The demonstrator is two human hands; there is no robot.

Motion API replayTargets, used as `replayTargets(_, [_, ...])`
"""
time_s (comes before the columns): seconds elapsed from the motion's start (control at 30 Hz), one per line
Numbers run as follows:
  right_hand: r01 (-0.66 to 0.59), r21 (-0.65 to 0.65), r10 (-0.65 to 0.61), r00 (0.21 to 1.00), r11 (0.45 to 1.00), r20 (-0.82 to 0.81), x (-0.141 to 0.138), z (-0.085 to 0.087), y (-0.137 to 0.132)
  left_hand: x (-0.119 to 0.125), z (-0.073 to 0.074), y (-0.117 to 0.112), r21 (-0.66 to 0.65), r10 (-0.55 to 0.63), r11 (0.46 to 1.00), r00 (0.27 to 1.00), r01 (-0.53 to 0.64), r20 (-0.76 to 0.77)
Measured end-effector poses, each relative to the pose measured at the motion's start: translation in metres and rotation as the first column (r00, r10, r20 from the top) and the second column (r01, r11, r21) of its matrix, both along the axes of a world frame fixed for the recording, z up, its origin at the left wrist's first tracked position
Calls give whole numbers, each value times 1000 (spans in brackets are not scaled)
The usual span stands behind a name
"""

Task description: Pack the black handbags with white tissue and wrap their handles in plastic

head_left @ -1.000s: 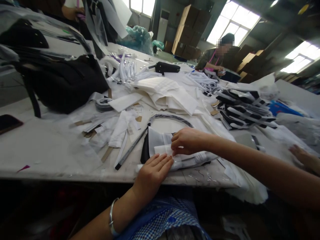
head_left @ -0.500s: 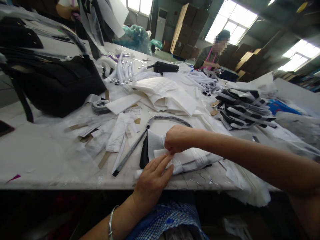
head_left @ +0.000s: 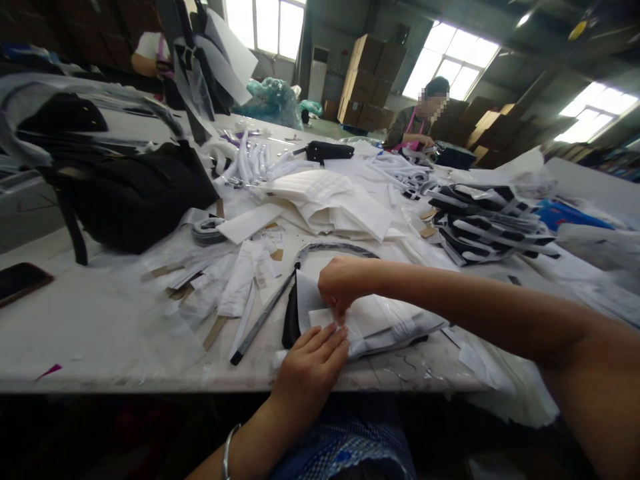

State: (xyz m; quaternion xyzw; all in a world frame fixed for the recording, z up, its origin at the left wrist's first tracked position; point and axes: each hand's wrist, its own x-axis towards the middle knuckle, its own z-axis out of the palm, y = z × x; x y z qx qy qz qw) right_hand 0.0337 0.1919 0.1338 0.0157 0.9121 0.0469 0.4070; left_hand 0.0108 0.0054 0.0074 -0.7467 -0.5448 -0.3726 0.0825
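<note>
In front of me at the table's near edge lies a black handbag (head_left: 291, 317) with its curved, plastic-wrapped handle (head_left: 337, 247) pointing away. White wrapping paper (head_left: 380, 317) covers most of the bag's body. My left hand (head_left: 313, 360) lies on the near edge of the wrapping with its fingers stretched out, holding nothing. My right hand (head_left: 345, 287) reaches across from the right, closed and pointing down at the wrapping beside my left fingertips. Whatever its fingers pinch is hidden. A long grey-wrapped strap (head_left: 263, 320) runs down from the handle's left end.
A large black bag (head_left: 140, 193) stands at the left, near a phone (head_left: 23, 281). White sheets (head_left: 320, 200), paper scraps (head_left: 240, 280) and a stack of black and white wrapped straps (head_left: 493, 223) lie about the table (head_left: 100, 333). Across it, a person (head_left: 423, 120) works.
The view has shifted slightly, bringing more of the phone in at the left. Both hands stay at the same spot on the wrapping; my left fingers lie a little flatter.
</note>
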Motion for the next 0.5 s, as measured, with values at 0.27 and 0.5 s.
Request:
replayTargets(0.27, [36, -58, -33, 998, 998, 61, -10, -17, 18, 0, 1, 0, -15, 2, 1000, 1000, -2, 3])
replayTargets(0.5, [207, -65, -215, 966, 976, -143, -7, -19, 42, -1, 2, -1, -30, -2, 1000, 1000, 1, -27])
